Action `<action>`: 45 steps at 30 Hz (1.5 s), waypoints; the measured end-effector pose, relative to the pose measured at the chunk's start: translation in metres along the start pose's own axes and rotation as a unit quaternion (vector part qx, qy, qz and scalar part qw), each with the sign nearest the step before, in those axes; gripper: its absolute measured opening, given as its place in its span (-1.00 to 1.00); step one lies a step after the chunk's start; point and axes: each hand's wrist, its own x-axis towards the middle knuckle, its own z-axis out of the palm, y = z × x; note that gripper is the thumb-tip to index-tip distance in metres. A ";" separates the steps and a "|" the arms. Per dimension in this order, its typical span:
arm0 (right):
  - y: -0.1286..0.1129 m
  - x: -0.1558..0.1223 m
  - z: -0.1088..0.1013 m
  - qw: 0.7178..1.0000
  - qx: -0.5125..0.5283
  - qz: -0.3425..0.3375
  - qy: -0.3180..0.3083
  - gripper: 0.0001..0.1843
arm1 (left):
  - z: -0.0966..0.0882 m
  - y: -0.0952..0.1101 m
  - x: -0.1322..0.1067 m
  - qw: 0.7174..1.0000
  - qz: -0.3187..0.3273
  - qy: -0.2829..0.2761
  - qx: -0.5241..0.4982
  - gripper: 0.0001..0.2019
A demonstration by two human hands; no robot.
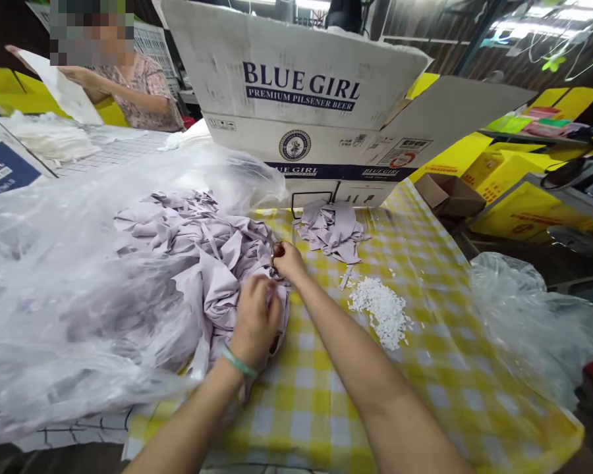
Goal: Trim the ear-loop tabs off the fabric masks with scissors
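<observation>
My left hand (257,319), with a pale green bangle at the wrist, has its fingers curled on a piece of lilac fabric (222,293) at the near edge of a crumpled heap. Just beyond it, my right hand (290,263) is closed around what look like small scissors (277,250) with a brown handle; the fingers hide most of them. The scissors lie against the heap's right side. A large clear plastic bag (79,263) spreads around and partly over the fabric on the left.
A white beer carton (296,99) stands behind, with lilac scraps (332,227) at its foot. A pile of small white bits (381,309) lies on the yellow checked tablecloth (321,388). Another plastic bag (538,322) is at right. Across the table, a person (145,92) holds white material.
</observation>
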 end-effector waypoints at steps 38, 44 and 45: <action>-0.008 -0.249 -0.119 0.983 -0.157 -0.088 -0.045 -0.59 | -0.029 0.063 -0.079 0.892 -0.184 -0.146 -0.387 -0.72; -0.011 -0.254 -0.124 0.967 -0.223 -0.097 -0.072 -0.49 | -0.023 0.065 -0.081 0.901 -0.121 -0.158 -0.385 -0.74; -0.010 -0.254 -0.124 0.968 -0.222 -0.096 -0.072 -0.47 | -0.022 0.066 -0.080 0.906 -0.111 -0.159 -0.377 -0.74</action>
